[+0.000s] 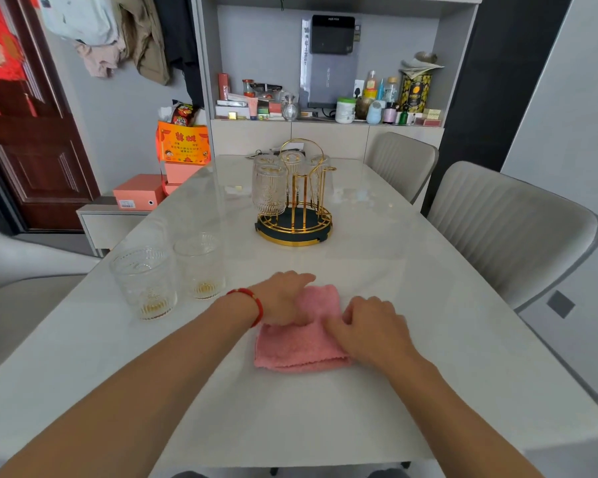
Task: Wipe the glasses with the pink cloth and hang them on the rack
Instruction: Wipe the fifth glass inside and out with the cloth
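Both hands on cloth (299, 343), folded flat on table (428, 305) near front edge. Left hand (283, 298) rests on its far-left part, fingers relaxed. Right hand (370, 326) pinches right edge. Two glasses (145, 281) upright left of cloth. Rack (295, 194) mid-table, glasses hung on it.

Both bare forearms reach forward and angle in toward each other. The left hand (283, 298) lies palm down, its fingers stretched forward and a little to the right, a red string bracelet (251, 300) around the wrist. The right hand (370, 327) sits just beside it, also palm down, knuckles raised and fingers bent, their tips pointing toward the left hand.
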### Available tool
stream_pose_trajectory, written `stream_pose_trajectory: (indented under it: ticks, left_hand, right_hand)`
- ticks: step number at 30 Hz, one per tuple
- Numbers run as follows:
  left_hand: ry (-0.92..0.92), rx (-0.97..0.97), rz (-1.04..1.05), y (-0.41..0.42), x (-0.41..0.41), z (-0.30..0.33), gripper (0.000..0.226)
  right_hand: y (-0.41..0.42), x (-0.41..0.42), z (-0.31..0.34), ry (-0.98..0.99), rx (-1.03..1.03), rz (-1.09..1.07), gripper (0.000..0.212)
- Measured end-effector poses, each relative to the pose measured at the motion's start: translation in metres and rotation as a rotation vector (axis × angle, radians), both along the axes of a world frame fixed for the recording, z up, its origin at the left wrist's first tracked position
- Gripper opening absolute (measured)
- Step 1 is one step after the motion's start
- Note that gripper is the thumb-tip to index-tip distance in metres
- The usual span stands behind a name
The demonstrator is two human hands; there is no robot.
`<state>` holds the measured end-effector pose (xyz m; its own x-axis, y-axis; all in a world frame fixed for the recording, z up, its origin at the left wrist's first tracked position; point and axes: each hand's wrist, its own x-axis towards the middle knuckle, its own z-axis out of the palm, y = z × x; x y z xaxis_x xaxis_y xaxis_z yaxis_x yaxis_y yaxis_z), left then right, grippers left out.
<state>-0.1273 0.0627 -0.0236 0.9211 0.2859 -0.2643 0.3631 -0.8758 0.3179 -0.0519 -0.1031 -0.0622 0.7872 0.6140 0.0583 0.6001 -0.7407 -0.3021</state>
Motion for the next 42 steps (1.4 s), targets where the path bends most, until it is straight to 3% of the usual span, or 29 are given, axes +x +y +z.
stream_pose_trajectory:
  ticks: [3, 6, 10, 13, 16, 19, 21, 24, 27, 30, 34, 36, 40, 42]
  left_hand:
    - [0.086, -0.025, -0.022, 0.005, 0.013, 0.011, 0.096]
    - [0.094, -0.104, -0.029, 0.011, 0.014, 0.020, 0.069]
    - [-0.162, -0.644, 0.069, 0.022, -0.010, 0.027, 0.037]
    - [-0.353, -1.022, 0.125, 0.017, -0.032, 0.030, 0.036]
    - [-0.545, -1.198, 0.255, 0.004, -0.042, 0.033, 0.042]
    - [-0.634, -1.049, 0.405, 0.002, -0.048, 0.030, 0.039]
    - [-0.641, -0.896, 0.488, 0.006, -0.053, 0.024, 0.044]
    - [-0.690, -0.829, 0.616, 0.009, -0.067, 0.017, 0.046]
    - [-0.727, -0.811, 0.691, 0.009, -0.081, 0.009, 0.044]
    - [-0.740, -0.844, 0.719, 0.011, -0.091, 0.008, 0.029]
    - [-0.739, -0.709, 0.735, 0.011, -0.092, 0.014, 0.034]
    - [-0.746, -0.434, 0.722, 0.018, -0.092, 0.014, 0.038]
    - [-0.934, 0.445, 0.473, 0.054, -0.094, 0.020, 0.037]
    - [-0.678, 0.678, 0.461, 0.080, -0.088, 0.032, 0.062]
  right_hand:
    - [-0.007, -0.004, 0.008, 0.203, 0.085, 0.174, 0.027]
    - [-0.014, -0.003, 0.022, 0.424, 0.281, 0.257, 0.015]
    - [-0.022, 0.003, 0.040, 0.782, 0.561, 0.248, 0.012]
    - [-0.025, 0.011, 0.058, 1.083, 0.849, 0.255, 0.015]
    - [-0.012, 0.006, 0.057, 1.518, 1.265, 0.195, 0.048]
    - [0.011, -0.017, 0.038, 1.796, 1.267, 0.192, 0.091]
    - [0.018, -0.033, 0.032, 1.770, 1.208, 0.189, 0.106]
    - [0.028, -0.044, 0.027, 1.686, 1.143, 0.173, 0.083]
    - [0.034, -0.048, 0.031, 1.650, 0.947, 0.148, 0.056]
    - [0.032, -0.040, 0.041, 1.586, 0.819, 0.155, 0.046]
    - [0.029, -0.029, 0.050, 1.534, 0.846, 0.178, 0.042]
    - [0.030, -0.028, 0.050, 1.524, 0.858, 0.146, 0.043]
    - [0.030, -0.020, 0.049, 1.516, 0.950, 0.114, 0.040]
    - [0.028, -0.010, 0.050, 1.503, 0.995, 0.110, 0.037]
